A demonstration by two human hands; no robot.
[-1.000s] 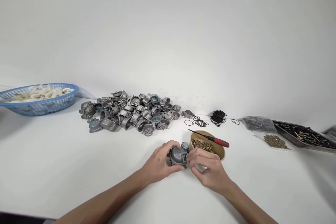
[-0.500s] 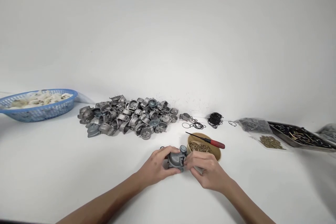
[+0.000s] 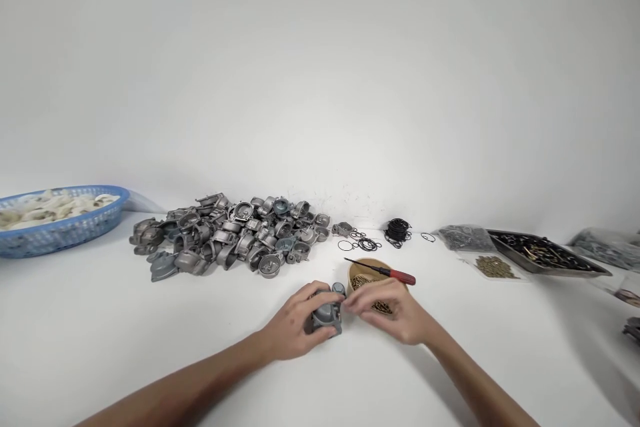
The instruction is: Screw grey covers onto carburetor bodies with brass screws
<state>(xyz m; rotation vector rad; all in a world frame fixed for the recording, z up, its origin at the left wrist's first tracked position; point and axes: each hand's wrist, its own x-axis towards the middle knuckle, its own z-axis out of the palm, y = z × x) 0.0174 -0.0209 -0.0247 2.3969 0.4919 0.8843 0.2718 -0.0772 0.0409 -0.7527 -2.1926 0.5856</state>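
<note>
A grey cast-metal carburetor (image 3: 326,315) with a round cap sits on the white table, gripped by my left hand (image 3: 295,321) from its left side. My right hand (image 3: 393,312) is at its right side, fingertips pinched together close to the carburetor; whatever they hold is too small or hidden to make out. Partly behind that hand stands a tan bowl (image 3: 353,272) of brass-coloured screws (image 3: 367,283). A screwdriver (image 3: 395,275) with a red and black handle lies across the bowl's rim.
Left of centre is a heap of grey metal carburetor bowls (image 3: 235,233). A blue basket (image 3: 75,227) of whitish pieces stands far left. Black rubber rings (image 3: 398,230) lie behind the bowl. At right are a bag of small brass parts (image 3: 495,267) and a metal tray (image 3: 550,257).
The view has turned slightly right, so things sit further left. My right hand has lifted a little off the carburetor's side, fingers still pinched. My left hand keeps its grip.
</note>
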